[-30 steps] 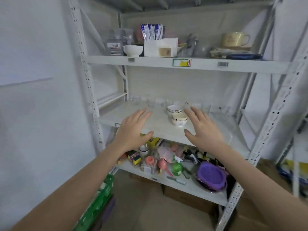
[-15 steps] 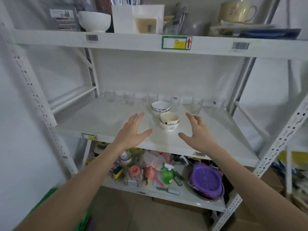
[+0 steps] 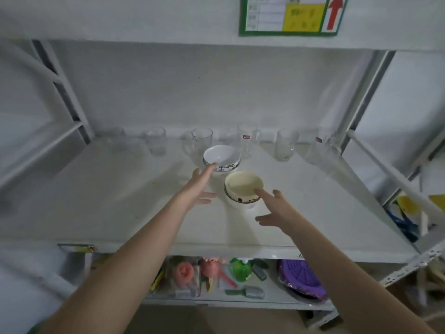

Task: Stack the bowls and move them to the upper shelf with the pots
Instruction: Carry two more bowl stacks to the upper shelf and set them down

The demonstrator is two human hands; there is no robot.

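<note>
Nearest, lower shelf clutter: purple strainer, green sprayer, pink items; irrelevant to task. Middle shelf carries both bowls, unstacked, just beside each other. Right hand grip spread, fingers straight, index tip at cream bowl near rim; judged ready to cup it. Left hand grip spread too, fingertip reaching white patterned bowl behind. Neither bowl held yet. Glass mugs lined along back, kept clear of reach. Upper shelf edge label overhead; pots unseen.
</note>
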